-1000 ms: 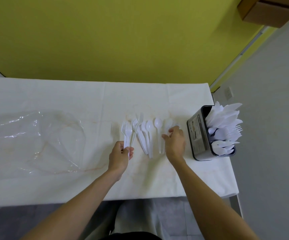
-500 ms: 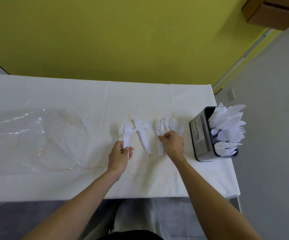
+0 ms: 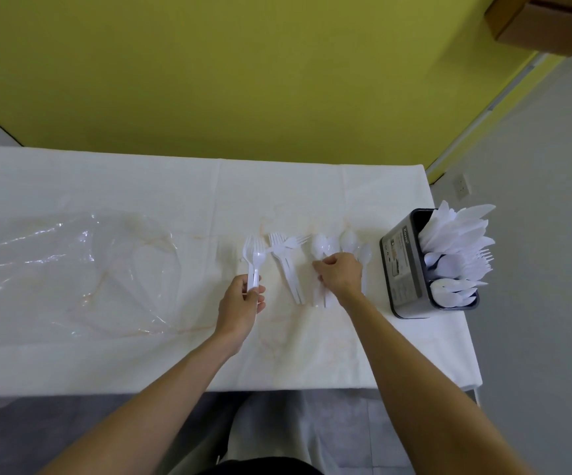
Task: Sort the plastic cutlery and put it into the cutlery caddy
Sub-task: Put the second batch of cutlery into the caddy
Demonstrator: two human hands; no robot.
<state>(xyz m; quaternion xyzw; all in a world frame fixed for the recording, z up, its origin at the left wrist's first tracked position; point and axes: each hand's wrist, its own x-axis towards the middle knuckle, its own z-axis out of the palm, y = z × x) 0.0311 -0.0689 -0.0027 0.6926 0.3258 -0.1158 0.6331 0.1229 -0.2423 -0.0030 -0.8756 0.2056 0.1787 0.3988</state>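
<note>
Risks first. We judge the spoons (image 3: 329, 245) the likeliest trouble: they lie fanned, bowls apart, one out beside the rest toward the caddy (image 3: 403, 269). A grab at the handles alone could leave that one behind or let a smooth handle slide out of the bunch. White plastic on a white cloth makes a stray hard to spot.

Second risk, mixing. The loose forks (image 3: 286, 265) lie just beside the spoon handles, one fork crossed over the pile. A wide sweep could drag a fork in with the spoons and put it in the wrong compartment.

Third, the caddy stands near the table's (image 3: 140, 180) right edge and is already crowded with upright cutlery. We expect that pushing a bunch in hard could snag what is there or nudge the caddy outward.

Hands. They are apart, with the loose forks between them. The left hand (image 3: 241, 299) pinches the held forks (image 3: 253, 255) at the handle ends, heads pointing away, low over the cloth. The right hand (image 3: 341, 274) is palm down, fingers curled over the spoon handles, bunching them. We can't tell if the spoons are off the cloth. Both forearms reach in from the near edge. A clear bag (image 3: 55, 262) lies flat, well to the left.
</note>
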